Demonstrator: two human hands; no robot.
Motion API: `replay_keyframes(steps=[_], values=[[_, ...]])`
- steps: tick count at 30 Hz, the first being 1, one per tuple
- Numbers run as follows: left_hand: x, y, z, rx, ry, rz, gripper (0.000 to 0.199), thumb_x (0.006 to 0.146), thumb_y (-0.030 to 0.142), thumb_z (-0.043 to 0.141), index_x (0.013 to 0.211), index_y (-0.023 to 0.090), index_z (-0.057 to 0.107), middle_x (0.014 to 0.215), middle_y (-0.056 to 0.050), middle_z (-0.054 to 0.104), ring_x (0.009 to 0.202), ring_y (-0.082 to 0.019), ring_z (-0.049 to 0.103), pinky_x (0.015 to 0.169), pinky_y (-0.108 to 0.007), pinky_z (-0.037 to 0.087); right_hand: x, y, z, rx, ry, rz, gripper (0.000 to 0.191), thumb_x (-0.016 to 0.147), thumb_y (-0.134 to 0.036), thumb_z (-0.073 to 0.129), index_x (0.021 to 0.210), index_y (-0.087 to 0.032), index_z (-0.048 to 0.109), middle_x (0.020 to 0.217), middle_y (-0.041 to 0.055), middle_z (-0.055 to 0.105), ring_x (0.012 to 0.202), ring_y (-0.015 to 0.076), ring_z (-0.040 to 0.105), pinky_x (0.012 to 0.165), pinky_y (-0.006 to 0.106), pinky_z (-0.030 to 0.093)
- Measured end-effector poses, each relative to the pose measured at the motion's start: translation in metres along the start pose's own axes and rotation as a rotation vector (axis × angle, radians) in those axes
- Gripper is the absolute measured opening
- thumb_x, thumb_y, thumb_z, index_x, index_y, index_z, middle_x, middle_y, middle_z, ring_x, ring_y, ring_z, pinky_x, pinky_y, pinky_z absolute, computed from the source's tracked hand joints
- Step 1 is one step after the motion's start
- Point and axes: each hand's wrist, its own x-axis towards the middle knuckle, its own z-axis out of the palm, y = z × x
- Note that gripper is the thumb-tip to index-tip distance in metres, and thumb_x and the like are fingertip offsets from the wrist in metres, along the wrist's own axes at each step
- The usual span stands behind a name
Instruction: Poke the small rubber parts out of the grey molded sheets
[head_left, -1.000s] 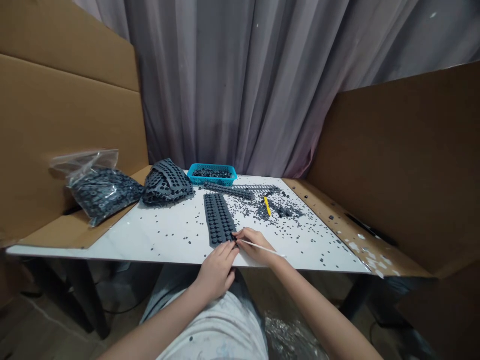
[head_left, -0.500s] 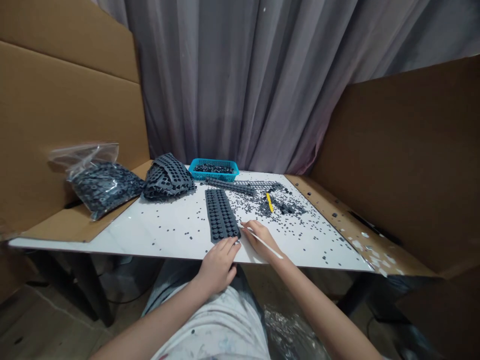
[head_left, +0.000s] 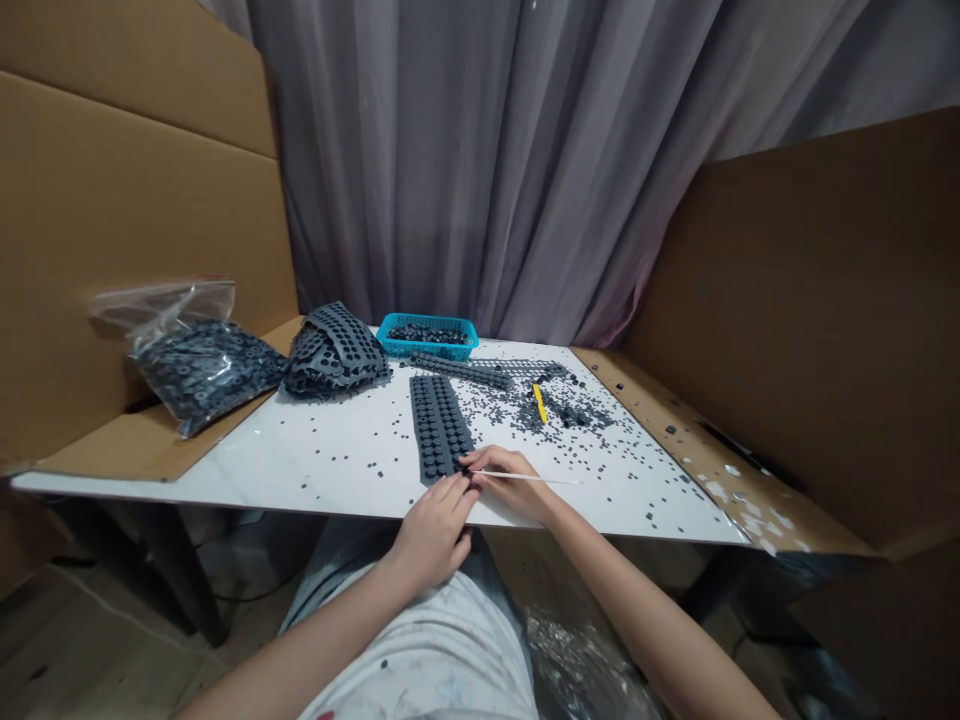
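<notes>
- White table [head_left: 330,430], strewn with dark bits [head_left: 576,418].
- Left hand [head_left: 436,522] at 6 o'clock from the studded grey sheet [head_left: 436,425], which lies flat: fingers together at its near edge; whether they grip anything, cannot tell.
- Right hand [head_left: 517,497], between 4 and 5 o'clock: fingers pinched on a thin white stick [head_left: 529,478], tips at the sheet's near right corner.
- Yellow tool [head_left: 540,403], near 3 o'clock.
- Clear bag [head_left: 202,372], between 9 and 10.
- Perforated bundle [head_left: 335,352], 10 o'clock.
- Blue basket [head_left: 427,351], 12 o'clock; curtain [head_left: 427,170] behind.
</notes>
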Motion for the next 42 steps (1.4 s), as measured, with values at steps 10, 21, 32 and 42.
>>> replay_keyframes(steps=[10,21,32,42], values=[[0.002,0.001,-0.004,0.002,-0.003,0.006,0.053,0.075,0.015,0.055,0.127,0.012,0.05,0.131,-0.015,0.054,0.12,-0.03,0.049,0.104,-0.046,0.04,0.001,0.01,-0.002,-0.168,-0.05,-0.069,0.021,0.09,-0.037,0.055,0.091,-0.02,0.066,0.104,0.0115,0.069,0.101,0.0214,0.064,0.089,0.039,0.051],[0.001,0.0,-0.002,-0.018,0.02,0.01,0.053,0.074,0.015,0.055,0.126,0.014,0.049,0.13,-0.014,0.054,0.12,-0.03,0.048,0.104,-0.046,0.04,0.003,0.01,-0.002,-0.144,-0.039,-0.065,0.022,0.088,-0.039,0.058,0.089,-0.019,0.067,0.101,0.0116,0.069,0.099,0.0214,0.065,0.087,0.038,0.052],[0.0,-0.001,0.003,-0.032,0.043,0.005,0.052,0.074,0.016,0.055,0.126,0.014,0.051,0.133,-0.015,0.052,0.122,-0.03,0.048,0.104,-0.046,0.04,0.004,0.006,0.0,-0.394,0.065,-0.059,0.021,0.093,-0.032,0.048,0.096,-0.019,0.065,0.103,0.0115,0.069,0.095,0.0217,0.065,0.084,0.038,0.052],[0.0,0.0,-0.001,-0.054,0.043,0.013,0.051,0.074,0.015,0.055,0.125,0.015,0.051,0.13,-0.015,0.054,0.121,-0.03,0.049,0.103,-0.047,0.04,0.006,0.007,0.0,-0.044,0.012,-0.038,0.024,0.087,-0.041,0.059,0.086,-0.018,0.065,0.1,0.0128,0.07,0.099,0.0217,0.066,0.087,0.039,0.052]])
